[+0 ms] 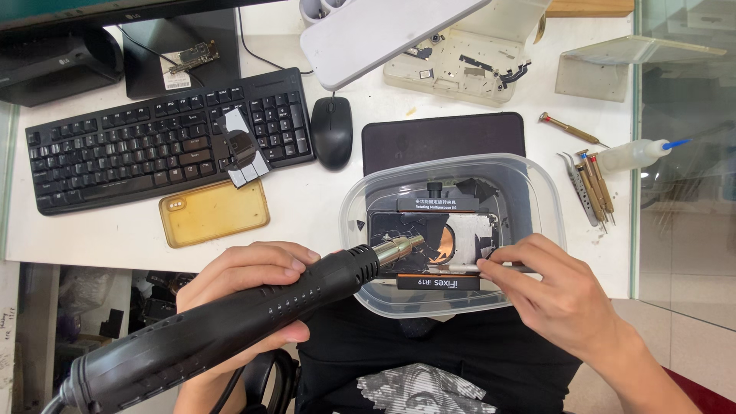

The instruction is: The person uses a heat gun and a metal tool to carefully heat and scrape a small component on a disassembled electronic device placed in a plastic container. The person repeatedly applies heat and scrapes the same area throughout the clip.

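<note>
While the left hand (245,287) wraps its fingers around a black heat gun (222,322), its metal nozzle points at a cracked phone (437,234) clamped in a black fixture inside a clear plastic tub (537,192) at the table's near edge. The right hand (563,295) pinches a thin metal tool (452,268) against the phone.

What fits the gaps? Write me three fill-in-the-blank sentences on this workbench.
1. The left hand grips a black ____ gun.
2. The clamped phone sits inside a clear plastic ____.
3. The yellowed phone case lies just below the black ____.

Missing words: heat; tub; keyboard
</note>
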